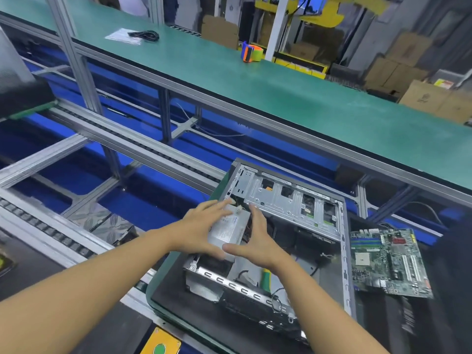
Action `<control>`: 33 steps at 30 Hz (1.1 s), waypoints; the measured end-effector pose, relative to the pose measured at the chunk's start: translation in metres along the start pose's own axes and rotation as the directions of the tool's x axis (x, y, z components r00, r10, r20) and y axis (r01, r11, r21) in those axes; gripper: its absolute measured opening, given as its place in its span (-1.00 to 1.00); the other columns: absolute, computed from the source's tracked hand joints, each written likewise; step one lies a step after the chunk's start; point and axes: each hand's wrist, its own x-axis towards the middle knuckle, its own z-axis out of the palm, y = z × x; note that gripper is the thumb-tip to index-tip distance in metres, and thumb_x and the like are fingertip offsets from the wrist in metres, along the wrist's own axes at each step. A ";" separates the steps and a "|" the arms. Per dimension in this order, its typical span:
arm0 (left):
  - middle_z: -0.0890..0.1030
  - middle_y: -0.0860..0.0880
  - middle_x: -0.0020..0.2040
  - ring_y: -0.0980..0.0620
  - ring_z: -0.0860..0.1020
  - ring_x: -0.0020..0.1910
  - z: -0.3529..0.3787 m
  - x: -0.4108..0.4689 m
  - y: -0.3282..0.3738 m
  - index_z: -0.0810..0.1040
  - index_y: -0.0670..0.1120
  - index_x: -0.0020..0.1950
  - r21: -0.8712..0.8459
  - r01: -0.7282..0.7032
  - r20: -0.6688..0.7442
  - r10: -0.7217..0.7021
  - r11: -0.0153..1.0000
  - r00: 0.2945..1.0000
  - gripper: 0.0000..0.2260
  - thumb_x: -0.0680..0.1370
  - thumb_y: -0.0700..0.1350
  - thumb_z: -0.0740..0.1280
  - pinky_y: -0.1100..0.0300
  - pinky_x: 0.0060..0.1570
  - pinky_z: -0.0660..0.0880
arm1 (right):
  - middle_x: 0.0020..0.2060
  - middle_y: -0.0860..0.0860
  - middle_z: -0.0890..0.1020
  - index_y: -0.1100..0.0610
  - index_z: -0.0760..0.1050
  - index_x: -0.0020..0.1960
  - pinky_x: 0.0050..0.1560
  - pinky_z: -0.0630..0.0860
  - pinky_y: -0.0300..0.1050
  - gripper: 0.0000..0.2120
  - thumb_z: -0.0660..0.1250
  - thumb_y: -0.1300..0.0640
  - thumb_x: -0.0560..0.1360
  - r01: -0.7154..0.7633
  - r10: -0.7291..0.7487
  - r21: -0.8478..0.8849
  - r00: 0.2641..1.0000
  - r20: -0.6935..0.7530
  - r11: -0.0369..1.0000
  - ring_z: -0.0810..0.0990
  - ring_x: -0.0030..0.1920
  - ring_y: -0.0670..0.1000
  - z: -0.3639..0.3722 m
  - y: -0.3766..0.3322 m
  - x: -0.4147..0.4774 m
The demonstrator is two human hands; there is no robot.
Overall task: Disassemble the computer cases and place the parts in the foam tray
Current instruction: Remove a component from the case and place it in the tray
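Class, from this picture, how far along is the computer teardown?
Done: the circuit board lies outside the case. In hand: the left hand and right hand hold the power supply between them. Left: the drive cage and wires sit inside.

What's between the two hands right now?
Head view: a silver power supply sits between the left hand and right hand, both touching it, at the open computer case.
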 end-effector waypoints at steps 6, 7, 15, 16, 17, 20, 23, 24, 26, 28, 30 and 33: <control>-0.46 0.36 0.48 0.20 -0.32 0.54 0.020 -0.001 0.001 -0.40 0.17 0.56 -0.162 0.155 0.108 -0.138 0.975 0.984 0.29 0.17 0.47 0.44 -0.07 0.50 -0.15 | 0.61 -0.03 -0.14 -0.04 -0.22 0.63 0.55 0.00 0.11 0.27 0.55 -0.35 0.25 0.115 -0.070 -0.431 0.990 0.119 0.895 -0.19 0.59 0.03 -0.018 -0.014 0.011; -0.45 0.33 0.49 0.19 -0.29 0.55 0.020 -0.003 0.001 -0.39 0.16 0.57 -0.297 0.198 0.103 -0.175 0.934 0.979 0.26 0.21 0.48 0.42 -0.04 0.51 -0.17 | 0.61 0.00 -0.10 -0.04 -0.23 0.63 0.55 0.00 0.11 0.29 0.54 -0.37 0.24 0.121 -0.076 -0.477 0.991 0.113 0.871 -0.17 0.59 0.05 -0.021 -0.017 0.015; 0.36 0.08 0.50 -0.04 0.33 0.47 0.036 0.018 0.026 0.21 0.21 0.53 -0.666 0.404 -0.085 -0.603 0.627 0.794 -0.50 0.63 0.32 -0.09 0.00 0.28 0.30 | 0.57 0.09 -0.38 -0.27 -0.53 0.48 0.55 -0.05 0.26 0.40 0.52 -0.43 0.11 0.100 0.017 -0.603 0.982 0.186 0.792 -0.39 0.57 0.15 0.006 -0.031 0.033; 0.47 0.08 0.38 -0.03 0.43 0.35 0.038 0.018 0.026 0.31 0.24 0.42 -0.656 0.402 -0.108 -0.607 0.639 0.787 -0.56 0.63 0.32 -0.09 0.03 0.15 0.33 | 0.56 0.06 -0.42 -0.30 -0.54 0.47 0.53 0.02 0.28 0.41 0.54 -0.41 0.11 0.084 0.035 -0.591 0.982 0.188 0.802 -0.40 0.56 0.16 0.007 -0.031 0.034; 0.52 0.08 0.27 -0.02 0.48 0.23 0.039 0.017 0.025 0.36 0.27 0.30 -0.653 0.412 -0.114 -0.621 0.636 0.776 -0.61 0.61 0.33 -0.10 0.03 0.06 0.34 | 0.54 0.02 -0.45 -0.32 -0.54 0.46 0.50 0.09 0.30 0.42 0.55 -0.40 0.10 0.081 0.043 -0.591 0.980 0.193 0.803 -0.41 0.56 0.16 0.008 -0.031 0.035; 0.52 0.11 0.09 0.00 0.49 0.06 0.041 0.014 0.024 0.36 0.29 0.13 -0.619 0.457 -0.130 -0.658 0.638 0.742 -0.59 0.55 0.42 -0.14 0.00 -0.01 0.37 | 0.48 -0.07 -0.55 -0.32 -0.52 0.47 0.42 0.23 0.37 0.40 0.56 -0.36 0.11 0.137 0.007 -0.622 0.975 0.224 0.771 -0.42 0.55 0.23 0.011 -0.028 0.029; 0.54 0.08 0.04 -0.03 0.51 0.03 0.041 0.013 0.029 0.34 0.20 0.19 -0.513 0.462 -0.202 -0.625 0.723 0.754 -0.50 0.54 0.44 -0.17 -0.02 -0.05 0.41 | 0.49 -0.15 -0.52 -0.34 -0.46 0.49 0.29 0.41 0.31 0.33 0.55 -0.22 0.17 0.201 -0.094 -0.623 0.975 0.200 0.756 -0.28 0.55 0.32 0.014 -0.027 0.028; 0.55 0.05 0.03 -0.04 0.52 0.02 0.041 0.013 0.030 0.34 0.17 0.19 -0.494 0.462 -0.215 -0.619 0.737 0.756 -0.50 0.55 0.42 -0.17 -0.02 -0.07 0.42 | 0.50 -0.16 -0.48 -0.34 -0.44 0.50 0.28 0.42 0.28 0.31 0.54 -0.19 0.17 0.214 -0.118 -0.620 0.974 0.192 0.755 -0.23 0.54 0.35 0.013 -0.027 0.028; 0.57 0.01 0.03 -0.06 0.53 0.00 0.041 0.013 0.031 0.34 0.13 0.21 -0.495 0.473 -0.224 -0.633 0.729 0.741 -0.50 0.57 0.40 -0.17 -0.02 -0.08 0.43 | 0.54 -0.12 -0.38 -0.33 -0.38 0.53 0.34 0.36 0.28 0.30 0.53 -0.18 0.16 0.235 -0.160 -0.614 0.972 0.175 0.754 -0.11 0.52 0.36 0.011 -0.027 0.030; 0.57 0.00 0.03 -0.09 0.53 0.01 0.040 0.014 0.032 0.35 0.13 0.24 -0.485 0.485 -0.232 -0.642 0.727 0.730 -0.49 0.58 0.38 -0.17 -0.04 -0.05 0.43 | 0.54 -0.07 -0.22 -0.30 -0.32 0.55 0.36 0.34 0.29 0.29 0.53 -0.19 0.14 0.246 -0.200 -0.606 0.969 0.144 0.756 0.00 0.50 0.34 0.009 -0.027 0.030; 0.58 -0.01 0.06 -0.11 0.54 0.05 0.040 0.013 0.033 0.35 0.14 0.27 -0.473 0.489 -0.239 -0.641 0.733 0.729 -0.49 0.59 0.37 -0.19 -0.09 0.04 0.46 | 0.48 -0.04 -0.07 -0.28 -0.29 0.55 0.34 0.35 0.28 0.28 0.53 -0.20 0.11 0.260 -0.229 -0.606 0.965 0.130 0.752 0.08 0.45 0.31 0.008 -0.029 0.029; 0.58 -0.01 0.13 -0.11 0.53 0.10 0.041 0.012 0.034 0.34 0.14 0.33 -0.480 0.478 -0.251 -0.637 0.736 0.729 -0.48 0.60 0.37 -0.19 -0.12 0.12 0.46 | 0.39 0.00 0.05 -0.25 -0.25 0.56 0.26 0.40 0.20 0.26 0.52 -0.23 0.12 0.295 -0.262 -0.657 0.953 0.152 0.693 0.18 0.35 0.25 -0.001 -0.034 0.027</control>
